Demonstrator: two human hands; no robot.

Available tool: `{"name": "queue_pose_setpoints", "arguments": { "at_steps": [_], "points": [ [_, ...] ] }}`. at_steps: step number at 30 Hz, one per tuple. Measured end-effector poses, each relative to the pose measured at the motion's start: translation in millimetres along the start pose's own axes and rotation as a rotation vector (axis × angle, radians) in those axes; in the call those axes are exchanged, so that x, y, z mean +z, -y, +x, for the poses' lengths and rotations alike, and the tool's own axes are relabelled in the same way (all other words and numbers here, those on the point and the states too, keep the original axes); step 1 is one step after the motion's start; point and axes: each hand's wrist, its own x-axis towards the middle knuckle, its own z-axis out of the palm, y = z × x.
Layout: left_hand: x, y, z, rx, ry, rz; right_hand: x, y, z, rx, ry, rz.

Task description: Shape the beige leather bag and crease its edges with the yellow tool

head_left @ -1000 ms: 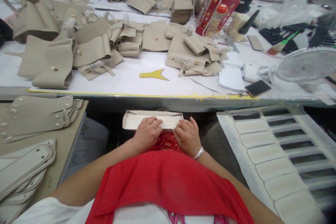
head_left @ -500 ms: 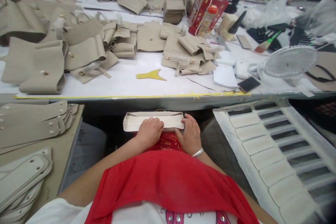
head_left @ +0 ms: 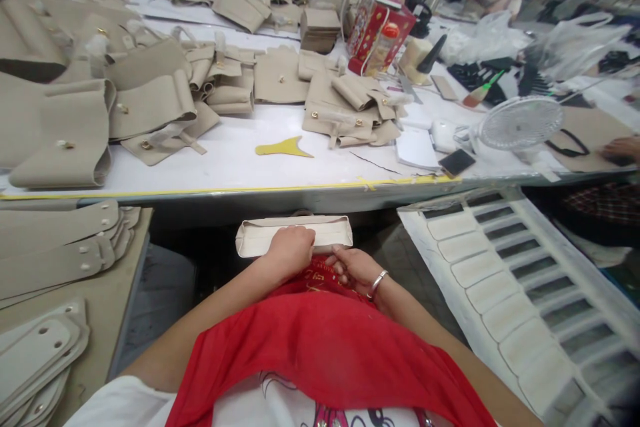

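A pale cream, narrow boxy handbag body [head_left: 325, 230] lies across my lap below the table's front edge, its long shallow side facing up. My left hand [head_left: 291, 250] is closed over its near edge at the middle, with the fingers reaching onto the white face. At the near right corner, my right hand [head_left: 356, 268] has its thumb and forefinger at the rim, the other fingers curled under. A silver bangle sits on the right wrist. The bag's underside is hidden against the red apron [head_left: 320, 340].
Beige bag pieces with metal locks [head_left: 65, 133] cover much of the white table. A yellow template [head_left: 285, 147], a phone [head_left: 457, 162] and a fan [head_left: 520, 122] lie near its front. Strap pieces [head_left: 60, 243] are stacked left; a rack of cream panels [head_left: 490, 267] stands right.
My right hand has moved from the bag's right end down to its near right corner, fingers curling in. My left hand keeps its place on the near edge. The view has turned slightly right.
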Motion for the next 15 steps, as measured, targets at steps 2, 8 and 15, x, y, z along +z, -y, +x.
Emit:
{"name": "queue_pose_setpoints", "arguments": {
  "at_steps": [2, 8, 15],
  "points": [
    [-1.5, 0.6, 0.8, 0.006, 0.006, 0.000, 7.1, 4.9, -2.9, 0.070, 0.019, 0.127],
    [-1.5, 6.4, 5.3, 0.035, 0.008, -0.009, 28.6, 13.6, -3.1, 0.140, 0.001, 0.325],
    [-2.1, 16.3, 2.4, 0.025, -0.016, -0.046, 46.5, 8.4, 7.8, 0.051, 0.048, 0.281]
  ]
}}
